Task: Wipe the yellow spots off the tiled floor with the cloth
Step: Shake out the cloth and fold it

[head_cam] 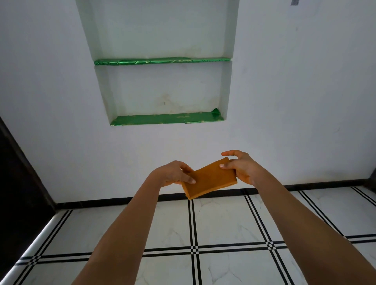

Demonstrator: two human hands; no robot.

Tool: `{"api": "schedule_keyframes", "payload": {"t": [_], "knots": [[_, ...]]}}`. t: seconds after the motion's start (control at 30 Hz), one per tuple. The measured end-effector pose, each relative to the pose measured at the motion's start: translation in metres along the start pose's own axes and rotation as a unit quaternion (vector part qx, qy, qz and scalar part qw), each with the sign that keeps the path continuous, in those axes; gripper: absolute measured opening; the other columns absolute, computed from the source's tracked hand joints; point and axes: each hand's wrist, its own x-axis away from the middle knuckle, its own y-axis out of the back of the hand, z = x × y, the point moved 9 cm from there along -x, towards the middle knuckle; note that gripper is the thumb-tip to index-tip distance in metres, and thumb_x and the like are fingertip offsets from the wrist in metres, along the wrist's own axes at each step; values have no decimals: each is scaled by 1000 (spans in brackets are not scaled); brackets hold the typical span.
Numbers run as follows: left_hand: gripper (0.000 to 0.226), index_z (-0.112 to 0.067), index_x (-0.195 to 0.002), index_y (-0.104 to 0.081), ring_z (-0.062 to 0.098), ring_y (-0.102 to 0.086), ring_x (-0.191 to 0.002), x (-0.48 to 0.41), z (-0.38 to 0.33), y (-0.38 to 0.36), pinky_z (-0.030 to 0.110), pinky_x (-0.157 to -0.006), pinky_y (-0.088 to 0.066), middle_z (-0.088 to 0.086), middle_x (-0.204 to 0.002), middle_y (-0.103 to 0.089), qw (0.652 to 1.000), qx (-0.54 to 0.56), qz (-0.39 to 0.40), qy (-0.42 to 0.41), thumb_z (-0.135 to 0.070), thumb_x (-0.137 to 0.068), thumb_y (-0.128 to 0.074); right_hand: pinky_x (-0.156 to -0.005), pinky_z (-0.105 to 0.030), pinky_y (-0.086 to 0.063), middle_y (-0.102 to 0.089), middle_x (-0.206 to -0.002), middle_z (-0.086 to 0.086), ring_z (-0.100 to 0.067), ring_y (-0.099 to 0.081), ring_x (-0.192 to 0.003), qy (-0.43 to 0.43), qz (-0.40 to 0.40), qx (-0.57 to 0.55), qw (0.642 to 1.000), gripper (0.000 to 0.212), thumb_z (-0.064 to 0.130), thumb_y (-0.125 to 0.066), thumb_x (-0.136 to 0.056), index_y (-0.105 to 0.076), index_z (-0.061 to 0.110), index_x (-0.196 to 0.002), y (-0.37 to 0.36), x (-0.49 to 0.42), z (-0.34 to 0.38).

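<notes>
Folded orange cloth (209,178) held in the air before white wall (284,101), pinched by left hand (175,173) and right hand (242,167); below, white tiled floor (227,221) with black lines, green-lined niche (162,89) above

No text, label, brand or number can be read anywhere in view. A small grey mark (294,2) sits on the wall at the top edge, up and to the right of the niche (162,61), too blurred to read.
</notes>
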Motion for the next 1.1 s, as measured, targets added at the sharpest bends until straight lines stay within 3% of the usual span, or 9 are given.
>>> {"api": "schedule_keyframes", "payload": {"t": [0.17, 0.33, 0.5, 0.6, 0.73, 0.93, 1.1], "knots": [[37, -10, -115, -58, 19, -46, -104, -1, -12, 15, 30, -84, -41, 4, -118, -52, 994, -53, -92, -37, -27, -83, -68, -90, -41, -47, -48, -132, -16, -32, -51, -114, 13, -23, 48, 998, 44, 2, -65, -83, -52, 16, -123, 5, 1, 0], [42, -11, -118, -53, 24, -52, -105, 1, -21, 14, 33, -83, -47, 7, -118, -55, 989, 64, -123, -56, -28, -83, -68, -92, -40, -48, -47, -136, -13, -33, -50, -120, 17, -33, 165, 986, 48, 15, -71, -80, -53, 11, -124, 7, 5, -5], [37, -12, -115, -55, 21, -55, -99, 2, -45, -7, 26, -76, -48, 3, -110, -58, 995, -18, -47, -88, -32, -85, -65, -108, -47, -34, -43, -141, -4, -28, -39, -131, 45, 57, 219, 973, 60, 28, -76, -75, -50, 20, -129, -18, 8, -7], [33, -8, -109, -60, 20, -57, -93, 3, -53, -18, 26, -77, -49, 10, -106, -63, 994, -49, 6, -95, -33, -87, -63, -108, -47, -36, -55, -131, -5, -27, -47, -125, 43, 114, 210, 970, 60, 22, -77, -74, -51, 13, -128, -38, 10, -9], [35, -13, -113, -60, 22, -57, -100, 3, -54, -20, 32, -85, -49, 3, -109, -61, 993, -51, 38, -97, -37, -87, -60, -105, -48, -40, -57, -128, -7, -29, -52, -119, 10, 115, 221, 969, 61, 29, -75, -75, -51, 10, -128, -41, 12, -19], [36, -13, -115, -58, 21, -55, -100, -4, -42, -8, 30, -81, -46, 0, -109, -58, 992, 20, -58, -109, -38, -89, -57, -101, -53, -42, -53, -132, -6, -33, -51, -120, -31, 80, 172, 981, 62, 40, -68, -80, -45, 15, -132, -32, 15, -29], [43, -16, -124, -53, 20, -50, -115, -13, -16, -8, 38, -98, -44, 3, -125, -53, 976, 123, -151, -97, -39, -88, -58, -92, -45, -46, -51, -133, -8, -31, -52, -115, -50, 20, 133, 990, 58, 34, -66, -84, -43, 16, -134, -22, 13, -36]]}}
